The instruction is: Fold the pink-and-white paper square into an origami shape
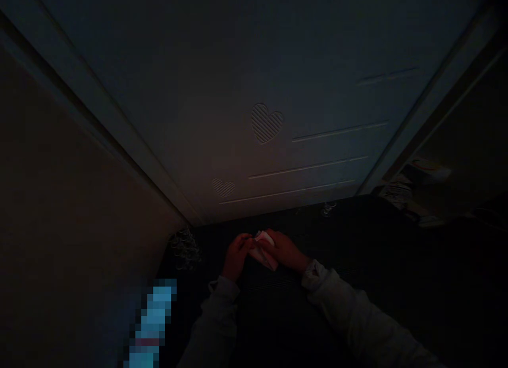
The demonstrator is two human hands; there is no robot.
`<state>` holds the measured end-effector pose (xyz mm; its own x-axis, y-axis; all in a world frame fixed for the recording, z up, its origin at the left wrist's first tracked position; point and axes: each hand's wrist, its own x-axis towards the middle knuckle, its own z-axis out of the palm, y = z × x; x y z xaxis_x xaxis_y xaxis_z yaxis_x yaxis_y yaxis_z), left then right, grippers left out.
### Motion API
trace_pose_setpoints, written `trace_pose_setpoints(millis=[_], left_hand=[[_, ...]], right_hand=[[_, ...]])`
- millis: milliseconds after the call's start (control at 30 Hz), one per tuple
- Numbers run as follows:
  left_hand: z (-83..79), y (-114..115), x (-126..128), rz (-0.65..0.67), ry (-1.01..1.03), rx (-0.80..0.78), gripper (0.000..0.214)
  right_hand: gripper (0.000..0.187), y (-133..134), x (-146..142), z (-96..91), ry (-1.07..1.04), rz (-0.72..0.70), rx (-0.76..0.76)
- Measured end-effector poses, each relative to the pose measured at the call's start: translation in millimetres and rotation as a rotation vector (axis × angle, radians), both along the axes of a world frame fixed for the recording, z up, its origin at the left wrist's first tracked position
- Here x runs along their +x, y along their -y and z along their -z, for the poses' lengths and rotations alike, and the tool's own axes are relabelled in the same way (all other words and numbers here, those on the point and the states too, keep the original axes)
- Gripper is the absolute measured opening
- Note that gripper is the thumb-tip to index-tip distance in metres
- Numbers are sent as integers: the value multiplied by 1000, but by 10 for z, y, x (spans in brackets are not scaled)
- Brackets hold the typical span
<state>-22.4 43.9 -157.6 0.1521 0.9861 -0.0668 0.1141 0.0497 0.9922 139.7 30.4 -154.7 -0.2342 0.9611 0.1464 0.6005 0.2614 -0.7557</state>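
Low in the middle of the dim head view, a folded piece of pinkish-white paper [268,260] is held between my two hands, its pointed lower end toward me. My left hand [237,256] pinches the paper's upper left edge with bent fingers. From the other side my right hand [289,251] closes over the upper right part, thumb across the front face. Both hands are just above a dark surface [278,299]; contact with it is hard to make out. Shadow hides some fingertips and the paper's back.
Behind stands a pale panel [190,119] with embossed hearts and lines. Several clear, round-rimmed objects [186,249] cluster at the left, with a small clear one [328,208] at the panel's foot. Blurred items [428,169] lie at the right. A pixelated blue glowing patch [153,325] is lower left.
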Motion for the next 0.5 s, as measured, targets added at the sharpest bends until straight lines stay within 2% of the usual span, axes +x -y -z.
trace_pose_setpoints(millis=[367, 500], left_hand=[[54, -12, -3, 2, -5, 13, 30], [54, -14, -1, -20, 1, 3, 30]], right_hand=[[34, -11, 6, -9, -44, -19, 7], [31, -10, 0, -18, 0, 4, -9]])
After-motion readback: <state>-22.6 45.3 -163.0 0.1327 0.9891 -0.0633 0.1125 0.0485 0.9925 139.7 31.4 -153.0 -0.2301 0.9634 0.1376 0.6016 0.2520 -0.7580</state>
